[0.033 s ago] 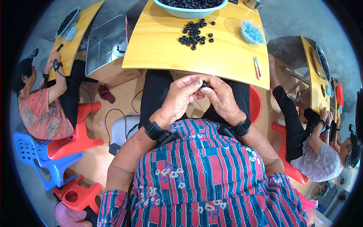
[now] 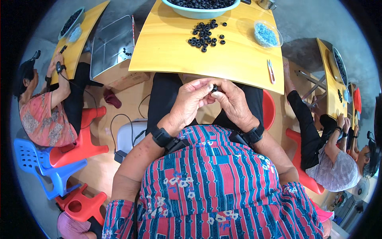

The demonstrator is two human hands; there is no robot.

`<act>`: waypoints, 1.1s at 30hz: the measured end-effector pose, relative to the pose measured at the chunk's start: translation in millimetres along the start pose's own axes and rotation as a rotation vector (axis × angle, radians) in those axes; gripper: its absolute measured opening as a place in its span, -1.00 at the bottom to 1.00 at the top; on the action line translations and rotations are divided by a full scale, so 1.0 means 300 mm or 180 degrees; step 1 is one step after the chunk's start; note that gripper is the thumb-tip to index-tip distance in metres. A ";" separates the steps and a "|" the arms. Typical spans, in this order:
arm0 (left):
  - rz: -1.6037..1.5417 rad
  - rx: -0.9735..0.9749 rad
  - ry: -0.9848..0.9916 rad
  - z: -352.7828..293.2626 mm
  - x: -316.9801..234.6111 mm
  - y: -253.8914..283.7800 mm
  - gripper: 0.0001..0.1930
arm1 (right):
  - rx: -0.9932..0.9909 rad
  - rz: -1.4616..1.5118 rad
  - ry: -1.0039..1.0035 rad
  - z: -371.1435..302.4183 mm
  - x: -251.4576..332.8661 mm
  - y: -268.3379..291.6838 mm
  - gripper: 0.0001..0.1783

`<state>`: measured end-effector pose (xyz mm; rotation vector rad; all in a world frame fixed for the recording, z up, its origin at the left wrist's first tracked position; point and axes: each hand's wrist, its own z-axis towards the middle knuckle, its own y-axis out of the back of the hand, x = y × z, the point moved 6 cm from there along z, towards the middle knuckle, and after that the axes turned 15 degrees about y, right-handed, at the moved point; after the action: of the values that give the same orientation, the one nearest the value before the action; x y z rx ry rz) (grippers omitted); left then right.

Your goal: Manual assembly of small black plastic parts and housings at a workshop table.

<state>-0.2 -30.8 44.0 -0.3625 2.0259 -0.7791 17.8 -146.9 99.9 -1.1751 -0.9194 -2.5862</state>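
Observation:
My left hand (image 2: 193, 95) and my right hand (image 2: 232, 99) meet just below the table's near edge, above my lap. Between their thumbs and fingertips is a small black ring-shaped piece (image 2: 215, 88), mostly covered by the fingers. Both hands are closed on it. On the table lies a loose pile of black ring-shaped pieces (image 2: 203, 35), each round with a hole. Behind the pile, a pale green basin (image 2: 199, 14) is full of the same pieces. A clear bowl (image 2: 279, 40) of small light-blue pieces stands to the right, beyond the scissors (image 2: 270, 71).
The yellow table (image 2: 167, 51) ends just beyond my hands. Left of it stands an open box (image 2: 115, 77) with a few black pieces inside. A metal cup (image 2: 266, 4) sits at the far right. People work at tables on both sides, among red stools (image 2: 85, 143) and a blue chair (image 2: 45, 167).

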 end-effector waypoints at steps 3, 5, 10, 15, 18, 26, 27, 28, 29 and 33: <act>0.0053 -0.0054 -0.0046 -0.007 -0.003 0.000 -0.71 | -0.0046 0.0052 -0.0003 -0.004 -0.004 0.000 -0.70; 0.0054 -0.0068 -0.0061 -0.007 -0.004 0.004 -0.71 | -0.0049 0.0031 -0.0022 -0.004 -0.008 0.001 -0.70; 0.0374 -0.0179 -0.0145 -0.021 -0.017 0.004 -0.71 | 0.0042 -0.0019 0.0076 0.004 -0.003 -0.001 -0.69; 0.0570 -0.0207 -0.0152 -0.019 -0.014 0.003 -0.69 | 0.0013 0.0017 0.0035 -0.006 -0.015 -0.001 -0.70; 0.0944 -0.0037 -0.0397 -0.027 -0.034 -0.018 -0.64 | -0.0054 0.0088 -0.0035 -0.010 -0.012 0.013 -0.72; 0.1839 -0.0103 -0.0920 -0.043 -0.068 -0.058 -0.58 | -0.0129 0.0300 0.0028 -0.019 -0.028 0.010 -0.77; 0.2089 -0.0236 -0.0980 -0.050 -0.076 -0.065 -0.59 | -0.0156 0.0330 0.0054 -0.018 -0.025 0.010 -0.77; 0.2337 -0.0370 -0.1038 -0.054 -0.082 -0.070 -0.61 | -0.0182 0.0360 0.0079 -0.017 -0.023 0.009 -0.77; 0.2327 -0.0365 -0.1035 -0.053 -0.084 -0.072 -0.61 | -0.0176 0.0355 0.0071 -0.018 -0.022 0.008 -0.77; 0.2594 -0.0506 -0.1219 -0.051 -0.087 -0.069 -0.64 | -0.0273 0.0450 0.0073 -0.013 -0.012 0.006 -0.79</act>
<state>0.3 -26.9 80.3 0.2205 1.6545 -0.0331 18.6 -151.1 96.4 -1.1831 -0.7004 -2.5424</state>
